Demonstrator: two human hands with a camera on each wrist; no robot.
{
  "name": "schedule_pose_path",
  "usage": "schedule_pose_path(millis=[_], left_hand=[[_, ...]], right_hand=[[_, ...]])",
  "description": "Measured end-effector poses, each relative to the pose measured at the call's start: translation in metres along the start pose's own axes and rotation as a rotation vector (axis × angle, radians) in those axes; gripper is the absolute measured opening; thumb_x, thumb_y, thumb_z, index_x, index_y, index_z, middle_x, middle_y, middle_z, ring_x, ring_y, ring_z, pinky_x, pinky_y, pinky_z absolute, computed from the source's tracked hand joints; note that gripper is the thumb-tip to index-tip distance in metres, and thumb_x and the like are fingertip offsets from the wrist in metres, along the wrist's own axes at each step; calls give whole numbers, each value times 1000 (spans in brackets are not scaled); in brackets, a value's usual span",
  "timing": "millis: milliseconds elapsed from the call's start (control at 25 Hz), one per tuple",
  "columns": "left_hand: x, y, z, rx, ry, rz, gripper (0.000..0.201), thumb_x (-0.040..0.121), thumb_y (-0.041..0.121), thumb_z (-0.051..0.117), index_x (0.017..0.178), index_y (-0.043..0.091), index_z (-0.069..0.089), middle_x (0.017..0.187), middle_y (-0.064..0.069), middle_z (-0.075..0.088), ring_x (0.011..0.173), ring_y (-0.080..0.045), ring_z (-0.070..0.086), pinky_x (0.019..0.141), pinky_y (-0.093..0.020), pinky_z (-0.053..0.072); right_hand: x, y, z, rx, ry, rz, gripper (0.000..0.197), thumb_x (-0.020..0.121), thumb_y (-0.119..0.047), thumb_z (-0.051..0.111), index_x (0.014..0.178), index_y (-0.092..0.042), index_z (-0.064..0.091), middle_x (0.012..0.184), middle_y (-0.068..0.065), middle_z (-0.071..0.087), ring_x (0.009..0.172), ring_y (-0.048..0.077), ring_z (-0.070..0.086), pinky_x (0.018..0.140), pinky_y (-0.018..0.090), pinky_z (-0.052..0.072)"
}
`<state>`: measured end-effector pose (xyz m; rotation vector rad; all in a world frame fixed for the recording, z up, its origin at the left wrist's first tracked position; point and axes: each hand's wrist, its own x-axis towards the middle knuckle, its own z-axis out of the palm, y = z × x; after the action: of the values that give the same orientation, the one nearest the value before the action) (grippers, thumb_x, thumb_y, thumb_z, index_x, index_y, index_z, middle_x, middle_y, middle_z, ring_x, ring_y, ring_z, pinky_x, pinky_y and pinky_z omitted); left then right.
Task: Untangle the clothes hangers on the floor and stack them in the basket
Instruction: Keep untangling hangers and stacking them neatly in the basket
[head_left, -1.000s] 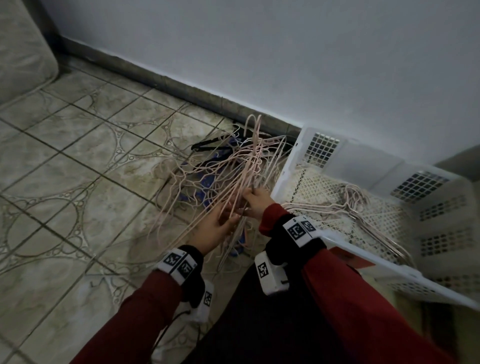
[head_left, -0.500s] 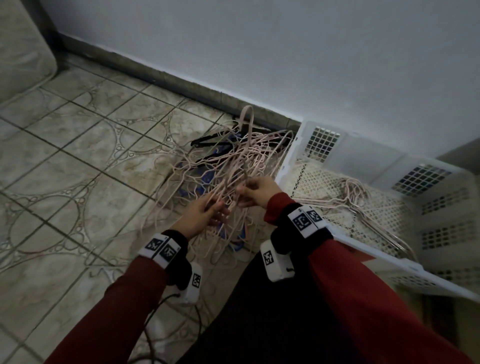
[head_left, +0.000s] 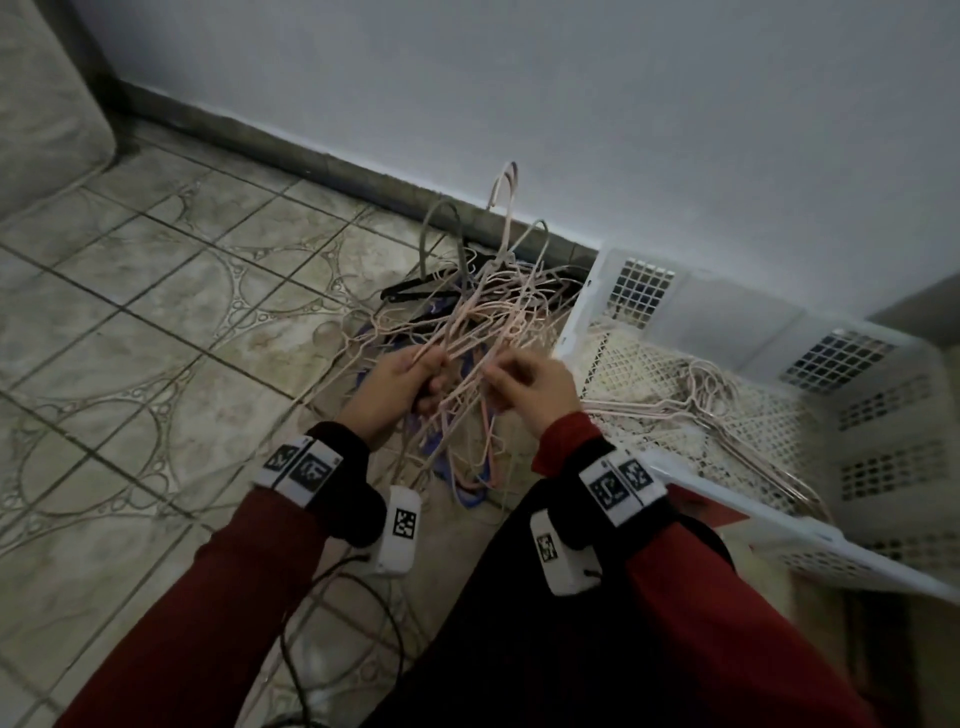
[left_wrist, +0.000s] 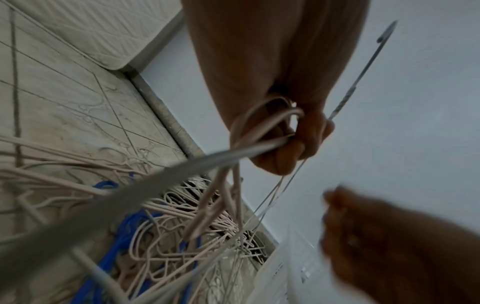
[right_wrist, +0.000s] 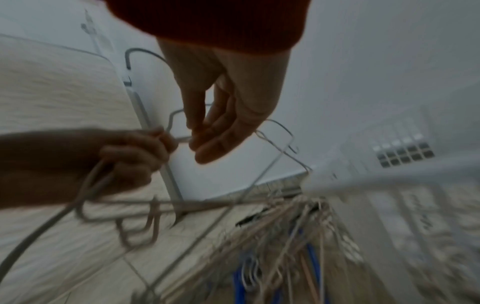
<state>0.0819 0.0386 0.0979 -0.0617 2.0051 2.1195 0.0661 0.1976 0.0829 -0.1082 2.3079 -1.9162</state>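
Note:
A tangle of thin pink hangers (head_left: 483, 322) lies on the tiled floor against the wall, with blue ones (left_wrist: 124, 230) mixed in underneath. My left hand (head_left: 431, 364) grips a bundle of pink hanger wires (left_wrist: 259, 127) and holds it up off the pile. My right hand (head_left: 498, 371) is just to its right and pinches a thin wire of the same bundle (right_wrist: 182, 139) between thumb and fingertips. The white plastic basket (head_left: 779, 525) stands to the right, with a few pink hangers (head_left: 711, 395) lying in it.
A black hanger (head_left: 415, 291) lies at the back of the pile by the dark baseboard (head_left: 311, 156). A mattress corner (head_left: 41, 114) sits at the far left. A dark cable (head_left: 337, 597) runs on the floor under my left forearm.
Both hands have risen and drawn closer together, lifting part of the tangle. Several hooks now stick up higher against the wall.

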Motion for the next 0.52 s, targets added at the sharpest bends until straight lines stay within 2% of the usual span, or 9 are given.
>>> schedule_pose_path(millis=[80,120,200,240,280,320,400,440,520], left_hand=[[2,6,2,-32,-3,-5,29,99,14,32,74,13,47,42,8,46,33,-1,34,37,-12,29],[4,9,2,-44,-6,-6,30,99,14,32,74,13,47,42,8,46,33,-1,34,38,-13,29],[6,15,4,-54,-15,-19,30,99,15,32,73,14,46,42,8,45,34,-1,34,39,-14,29],[7,19,4,-63,-16,-26,30,100,16,32,74,14,47,43,9,45,34,-1,34,39,-14,30],[7,24,5,-74,-20,-32,29,99,16,32,74,13,47,43,9,45,34,-1,34,38,-13,31],[8,29,5,-87,-24,-32,29,100,17,32,74,13,46,43,9,45,34,-1,34,38,-13,32],[7,39,5,-113,-37,-36,29,100,17,31,74,13,45,43,9,44,34,-1,34,37,-12,31],[7,43,4,-126,-46,-37,29,100,17,30,75,13,45,43,9,44,34,-1,33,38,-12,31],[5,47,3,-146,-59,-30,29,100,17,30,76,13,45,43,8,43,34,-1,32,37,-12,32]], right_hand=[[-18,31,8,-126,-163,242,29,90,-7,53,63,-17,55,47,-8,57,35,-2,52,42,14,47],[-22,43,15,-217,-303,362,29,92,-10,49,64,-14,54,47,-6,56,34,0,51,41,15,45],[-20,63,29,-450,-586,495,22,94,-14,43,77,-6,54,56,1,52,44,10,52,48,21,44],[-15,66,35,-501,-645,522,19,94,-13,41,84,-4,55,59,4,50,48,15,51,52,26,45],[-10,66,40,-483,-641,562,21,94,-12,40,86,-1,56,60,6,50,47,17,50,52,28,44],[-5,64,42,-377,-597,626,25,94,-10,37,82,2,55,56,7,51,41,17,51,47,26,43],[3,54,48,-77,-423,732,35,96,-10,33,66,-2,48,38,3,55,26,10,49,33,16,38],[6,49,51,70,-337,746,36,97,-9,32,63,-3,46,31,-1,54,23,8,49,30,14,38],[9,43,58,321,-216,726,34,97,-7,33,67,-3,47,30,-1,56,27,8,54,30,15,43]])
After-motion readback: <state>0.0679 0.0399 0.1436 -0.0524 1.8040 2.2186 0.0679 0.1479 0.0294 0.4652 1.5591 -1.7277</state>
